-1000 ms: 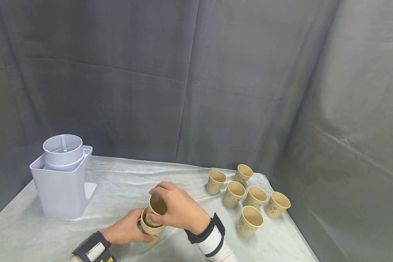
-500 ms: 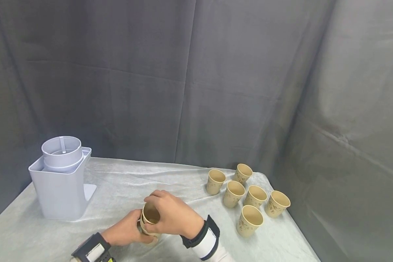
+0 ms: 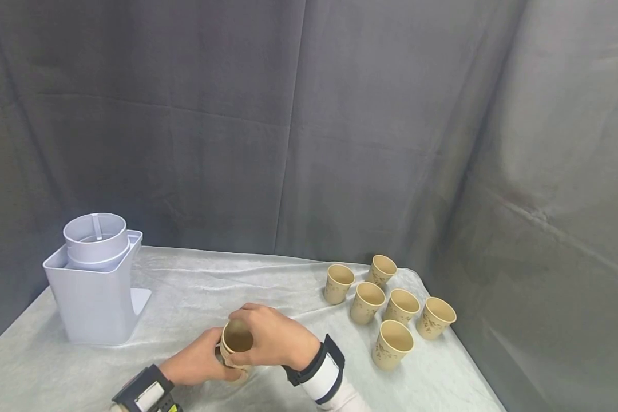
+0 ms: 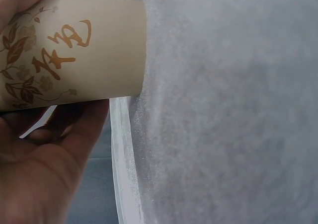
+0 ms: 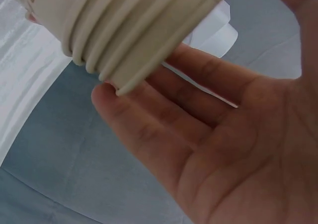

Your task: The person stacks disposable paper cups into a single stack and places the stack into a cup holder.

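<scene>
Paper cups nested into one stack (image 3: pixel 235 350) sit right in front of you, low on the table at about 6 o'clock. Your left hand (image 3: pixel 198 363) is wrapped around the side of the stack from the 8 o'clock side, fingers curled around the printed wall with the stack's base touching the cloth, as your left wrist view shows up close. Your right hand (image 3: pixel 275 337) comes in from 4 o'clock and cups the top rim. In the right wrist view its fingers (image 5: pixel 164 134) look fairly straight and relaxed beside the ridged rims, so it's touching more than clamping, though the head view shows them bent over the top. Hard to call a firm grip there.

White crinkly tablecloth (image 3: pixel 195 286) covers the table under everything.

Further out at 2 o'clock you've got six loose cups (image 3: pixel 386 306) standing upright in a cluster, near each other but apart, well clear of your hands.

Over at 10 o'clock, well away from the stack, stands a pale grey plastic holder (image 3: pixel 92 283) with a round tube (image 3: pixel 95 236) sticking up out of its top.

Behind it all hangs a dark grey curtain (image 3: pixel 309 126).
</scene>
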Demonstrator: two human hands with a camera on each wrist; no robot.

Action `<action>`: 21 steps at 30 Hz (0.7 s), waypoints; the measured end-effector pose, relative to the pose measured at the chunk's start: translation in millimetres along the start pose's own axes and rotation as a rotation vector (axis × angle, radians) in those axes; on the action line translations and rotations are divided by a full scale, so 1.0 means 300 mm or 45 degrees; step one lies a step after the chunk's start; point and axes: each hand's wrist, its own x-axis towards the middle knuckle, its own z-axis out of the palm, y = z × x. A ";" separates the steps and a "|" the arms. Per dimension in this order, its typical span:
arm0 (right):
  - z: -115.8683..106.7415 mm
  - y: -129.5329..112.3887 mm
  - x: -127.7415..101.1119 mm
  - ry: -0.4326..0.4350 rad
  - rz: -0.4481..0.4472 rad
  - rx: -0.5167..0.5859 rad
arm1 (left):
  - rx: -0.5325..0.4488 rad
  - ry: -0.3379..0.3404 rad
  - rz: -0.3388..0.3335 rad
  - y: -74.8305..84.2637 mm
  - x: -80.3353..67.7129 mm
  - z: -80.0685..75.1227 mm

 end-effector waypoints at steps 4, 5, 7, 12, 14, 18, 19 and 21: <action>0.009 0.005 0.003 -0.007 -0.004 0.026 | 0.039 0.009 0.024 -0.005 0.001 0.000; 0.011 0.005 0.004 -0.004 -0.007 0.032 | 0.048 0.012 0.035 -0.007 0.001 0.001; 0.014 0.006 0.006 0.002 -0.011 0.043 | 0.054 0.017 0.034 -0.009 0.002 0.002; 0.017 0.008 0.010 -0.006 -0.022 0.049 | 0.053 0.021 0.020 -0.010 0.001 0.004; 0.016 0.010 0.010 -0.017 -0.016 0.046 | 0.059 0.023 0.027 -0.010 0.000 0.003; 0.006 0.020 -0.002 -0.035 0.026 0.110 | -0.007 -0.012 0.030 -0.011 -0.002 -0.004; -0.001 0.024 -0.010 -0.033 0.037 0.127 | -0.020 -0.018 0.024 -0.010 -0.002 -0.006; -0.018 0.044 -0.033 -0.021 0.069 0.150 | -0.020 -0.010 0.018 -0.010 -0.003 -0.007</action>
